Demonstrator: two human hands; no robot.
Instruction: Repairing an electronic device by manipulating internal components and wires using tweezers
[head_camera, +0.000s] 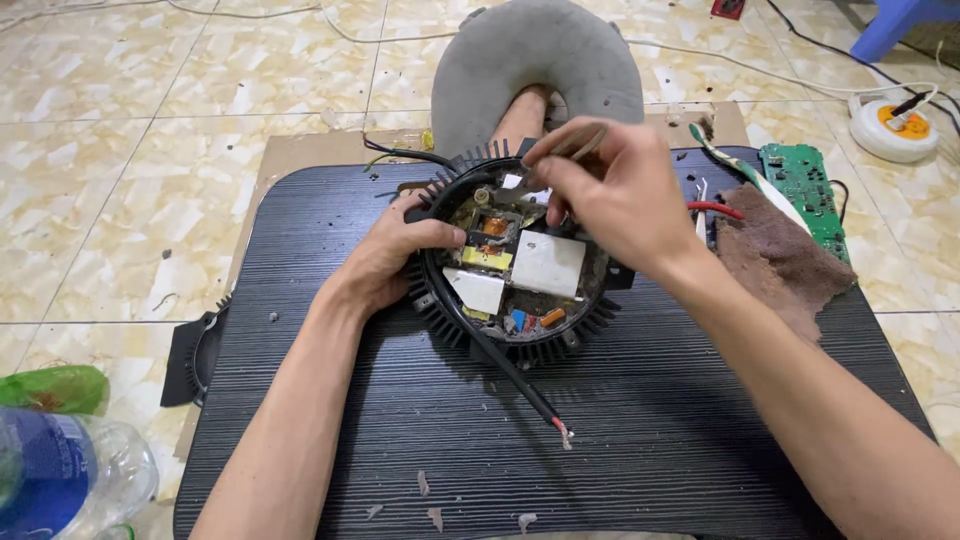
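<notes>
Left hand (395, 255) palm down, fingers curled in a clamping grip, thumb pointing to 3 o'clock, forearm running back to 7 o'clock. Right hand (610, 190) raised higher, back to camera, fingertips pinched together pointing to 9 o'clock, wrist bent, forearm running to 5 o'clock. Both arms bare.

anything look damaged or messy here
Yes. The black cable from the round finned housing ends in bare, frayed wires. Pale debris flakes litter the dark tabletop, and the housing's inside looks grimy.
</notes>
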